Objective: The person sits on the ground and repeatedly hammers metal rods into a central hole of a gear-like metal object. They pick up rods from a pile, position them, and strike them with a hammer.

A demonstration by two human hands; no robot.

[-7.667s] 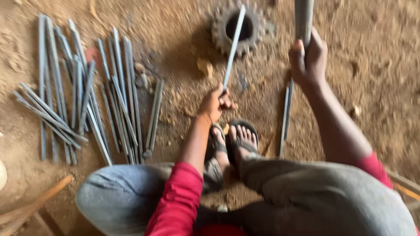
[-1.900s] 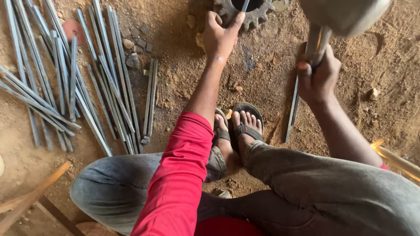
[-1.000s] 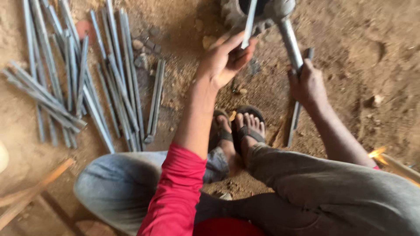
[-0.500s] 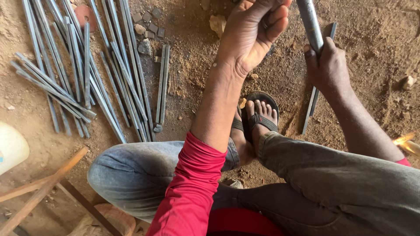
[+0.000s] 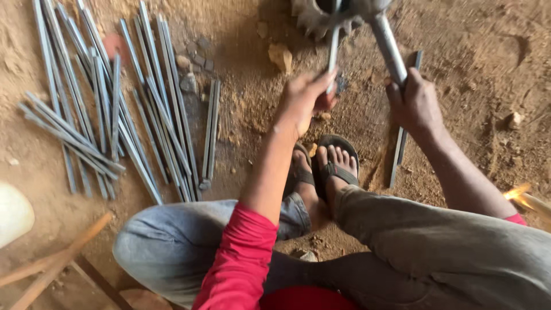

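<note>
left hand [image 5: 304,100] lowered; rod [image 5: 333,49] upright, tip toward gear [image 5: 313,20]

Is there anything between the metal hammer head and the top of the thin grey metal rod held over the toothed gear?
Nothing visible. The left hand holds the thin grey metal rod upright over the rusty toothed gear. The right hand grips the metal hammer, its head right beside the rod's top at the picture's edge.
</note>
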